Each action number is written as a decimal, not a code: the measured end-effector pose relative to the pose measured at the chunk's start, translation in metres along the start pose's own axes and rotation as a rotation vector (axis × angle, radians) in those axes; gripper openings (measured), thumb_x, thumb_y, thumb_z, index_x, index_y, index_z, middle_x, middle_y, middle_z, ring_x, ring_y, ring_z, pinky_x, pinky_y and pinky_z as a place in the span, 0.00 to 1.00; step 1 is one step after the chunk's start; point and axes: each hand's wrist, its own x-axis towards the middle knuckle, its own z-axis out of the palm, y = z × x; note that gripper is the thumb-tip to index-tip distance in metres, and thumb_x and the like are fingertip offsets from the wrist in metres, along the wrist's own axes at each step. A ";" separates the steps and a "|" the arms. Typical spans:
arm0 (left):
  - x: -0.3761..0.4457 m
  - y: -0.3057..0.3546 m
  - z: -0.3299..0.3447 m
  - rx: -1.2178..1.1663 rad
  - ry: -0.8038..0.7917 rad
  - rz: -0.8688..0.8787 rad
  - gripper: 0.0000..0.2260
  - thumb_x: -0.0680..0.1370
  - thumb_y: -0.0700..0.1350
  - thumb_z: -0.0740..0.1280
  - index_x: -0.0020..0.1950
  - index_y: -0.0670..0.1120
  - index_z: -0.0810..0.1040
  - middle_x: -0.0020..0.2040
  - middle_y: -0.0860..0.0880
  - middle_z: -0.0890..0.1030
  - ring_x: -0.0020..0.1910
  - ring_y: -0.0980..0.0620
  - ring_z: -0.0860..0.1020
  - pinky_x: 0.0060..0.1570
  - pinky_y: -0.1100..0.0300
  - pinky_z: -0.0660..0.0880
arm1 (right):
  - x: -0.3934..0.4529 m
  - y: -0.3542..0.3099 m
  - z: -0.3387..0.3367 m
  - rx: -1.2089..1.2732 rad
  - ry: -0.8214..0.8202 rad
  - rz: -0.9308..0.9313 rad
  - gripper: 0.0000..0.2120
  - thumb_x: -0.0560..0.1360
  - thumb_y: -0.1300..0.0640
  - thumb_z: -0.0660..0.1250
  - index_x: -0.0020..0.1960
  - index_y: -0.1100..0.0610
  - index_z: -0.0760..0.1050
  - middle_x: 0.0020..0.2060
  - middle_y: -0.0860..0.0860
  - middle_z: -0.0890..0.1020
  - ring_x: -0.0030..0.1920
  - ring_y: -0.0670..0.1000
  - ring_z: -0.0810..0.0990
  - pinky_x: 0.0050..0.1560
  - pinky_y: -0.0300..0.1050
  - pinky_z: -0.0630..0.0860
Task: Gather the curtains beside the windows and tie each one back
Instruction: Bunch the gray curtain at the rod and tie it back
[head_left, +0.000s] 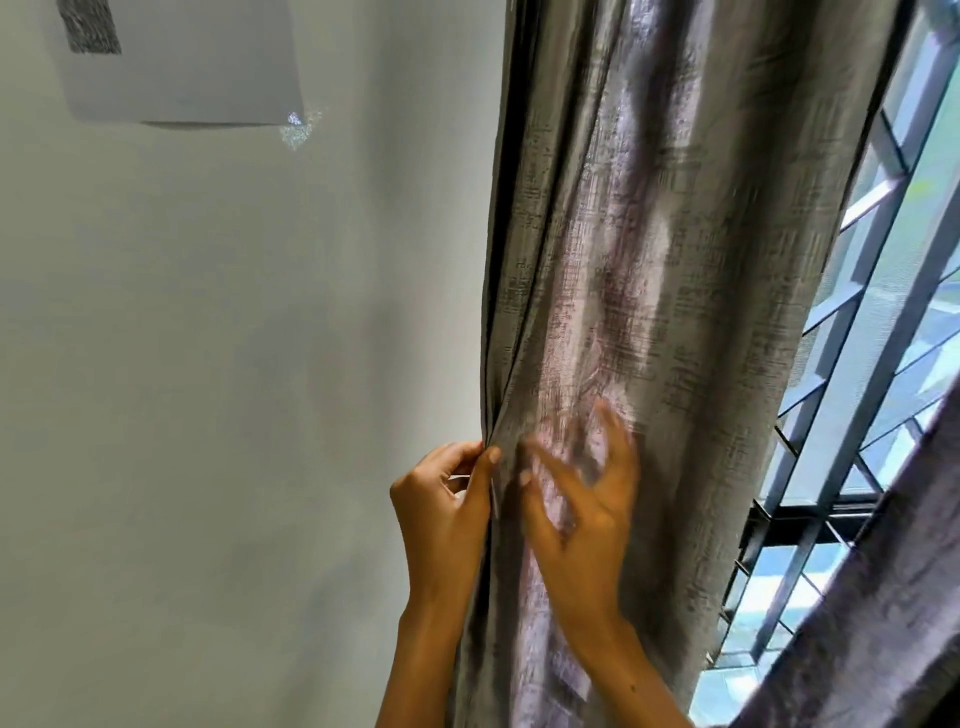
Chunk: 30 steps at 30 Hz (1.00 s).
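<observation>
Two hands work the grey curtain (649, 260) hanging between the wall (234, 338) and the window (872, 322).

The left hand (447, 499) pinches the curtain's wall-side edge between thumb and fingers. The right hand (587, 499), blurred, lies against the folds with fingers spread wide. A paper sheet (182, 57) hangs at the wall's upper left.

right hand (587, 499) is pure motion blur, can't tell if the fingers touch the curtain (649, 260). Curtain's cut off top and bottom. Second curtain (883, 597) only pokes in lower right; paper sheet (176, 62) is clipped upper left.
</observation>
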 end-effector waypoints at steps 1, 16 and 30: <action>0.000 0.000 0.000 -0.023 -0.002 -0.018 0.08 0.72 0.46 0.71 0.42 0.59 0.77 0.37 0.64 0.80 0.39 0.65 0.80 0.37 0.76 0.73 | 0.005 0.001 -0.001 -0.123 0.087 0.055 0.26 0.74 0.46 0.66 0.70 0.52 0.70 0.76 0.56 0.54 0.77 0.56 0.50 0.75 0.54 0.51; 0.000 -0.004 -0.001 0.020 0.017 0.010 0.04 0.70 0.49 0.71 0.43 0.57 0.78 0.38 0.66 0.79 0.40 0.65 0.80 0.36 0.76 0.73 | 0.015 -0.001 -0.006 0.187 0.177 0.215 0.20 0.72 0.68 0.70 0.63 0.58 0.75 0.53 0.43 0.82 0.49 0.36 0.81 0.51 0.33 0.78; -0.007 -0.013 0.004 0.068 -0.023 0.093 0.08 0.75 0.48 0.68 0.50 0.48 0.83 0.41 0.55 0.82 0.39 0.58 0.81 0.36 0.65 0.79 | -0.014 -0.004 0.008 0.324 -0.223 0.102 0.22 0.77 0.57 0.56 0.71 0.54 0.64 0.72 0.42 0.65 0.72 0.46 0.65 0.69 0.39 0.65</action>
